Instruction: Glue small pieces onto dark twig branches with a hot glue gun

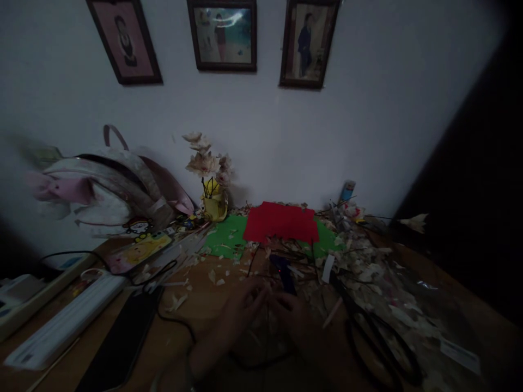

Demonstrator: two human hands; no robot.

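Note:
The picture is dark. My left hand [241, 313] and my right hand [296, 318] meet low in the middle, over a wooden desk [196, 305]. Their fingertips are drawn together around something small and thin, perhaps a wire, which I cannot make out. A dark blue tool [284, 272] lies just beyond the fingers. Paper scraps [368, 272] litter the desk to the right. Black scissors [379, 337] lie right of my right hand.
Red paper [281, 222] lies on green paper [223, 237] near the wall. A yellow pot with paper flowers [212, 190] stands behind. A backpack [106, 185], a white power strip [61, 326], a black phone [122, 343] and a cable are on the left.

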